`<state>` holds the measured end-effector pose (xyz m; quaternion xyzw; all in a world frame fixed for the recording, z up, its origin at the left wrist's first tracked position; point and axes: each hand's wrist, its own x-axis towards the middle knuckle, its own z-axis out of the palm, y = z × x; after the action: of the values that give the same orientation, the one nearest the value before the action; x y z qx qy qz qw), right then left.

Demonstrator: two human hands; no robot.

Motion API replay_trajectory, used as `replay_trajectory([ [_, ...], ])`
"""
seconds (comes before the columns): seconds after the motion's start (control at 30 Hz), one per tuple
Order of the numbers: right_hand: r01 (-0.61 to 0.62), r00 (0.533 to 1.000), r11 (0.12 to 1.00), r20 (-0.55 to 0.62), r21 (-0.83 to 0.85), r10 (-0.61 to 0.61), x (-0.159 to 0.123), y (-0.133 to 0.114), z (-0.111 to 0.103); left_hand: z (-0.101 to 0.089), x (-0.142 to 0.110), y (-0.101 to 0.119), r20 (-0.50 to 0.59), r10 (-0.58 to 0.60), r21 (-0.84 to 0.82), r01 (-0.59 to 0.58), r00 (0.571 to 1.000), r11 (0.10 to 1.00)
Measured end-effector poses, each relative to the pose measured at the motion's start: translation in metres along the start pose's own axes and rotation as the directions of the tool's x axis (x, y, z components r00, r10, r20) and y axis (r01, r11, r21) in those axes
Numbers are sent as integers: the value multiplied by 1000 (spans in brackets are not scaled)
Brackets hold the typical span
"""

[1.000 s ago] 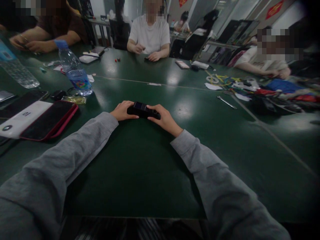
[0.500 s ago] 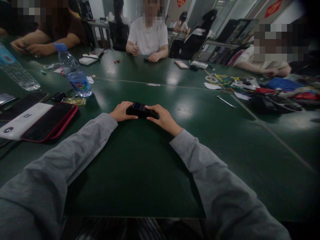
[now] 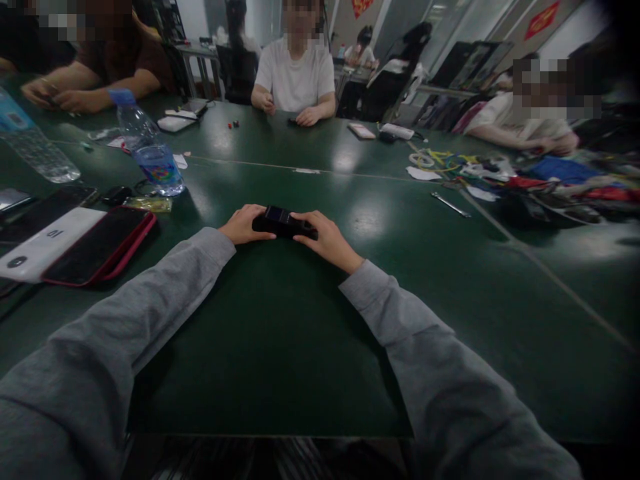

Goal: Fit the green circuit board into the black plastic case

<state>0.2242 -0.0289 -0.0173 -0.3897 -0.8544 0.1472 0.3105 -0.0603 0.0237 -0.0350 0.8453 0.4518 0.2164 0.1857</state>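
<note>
A small black handheld device with a dark screen is gripped at both ends on the green table. My left hand is closed round its left end, thumb along the near edge. Round the right end, my right hand is closed too, one finger lying over the top by the screen. The device's underside and the fingertips behind it are hidden, and its exact kind cannot be made out.
To the left stand a water bottle and a larger bottle. Phones, one in a red case, lie nearer. A wrench and a heap of cables are at right. Across the table sits a person in white.
My hands keep the same hold on the device, with hardly any shift. Across the table, the person in white has lowered one hand slightly.
</note>
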Motion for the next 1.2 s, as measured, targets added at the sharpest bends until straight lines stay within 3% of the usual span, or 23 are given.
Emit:
replay_trajectory([
  [0.43, 5, 998, 992, -59, 125, 2, 1, 1, 0, 0, 1, 1, 16, -48, -2, 48, 999, 999],
  [0.77, 17, 997, 985, -80, 171, -3, 7, -7, -14, 3, 2, -5, 3, -9, -11, 9, 1000, 1000],
  [1.0, -17, 972, 985, -229, 173, 57, 14, -7, -31, 0, 0, 2, 16, -2, 25, 2, 1000, 1000],
  [1.2, -169, 899, 985, -402, 48, 174, 9, 32, -29, -2, 0, 3, 45, -17, 29, 16, 999, 999],
])
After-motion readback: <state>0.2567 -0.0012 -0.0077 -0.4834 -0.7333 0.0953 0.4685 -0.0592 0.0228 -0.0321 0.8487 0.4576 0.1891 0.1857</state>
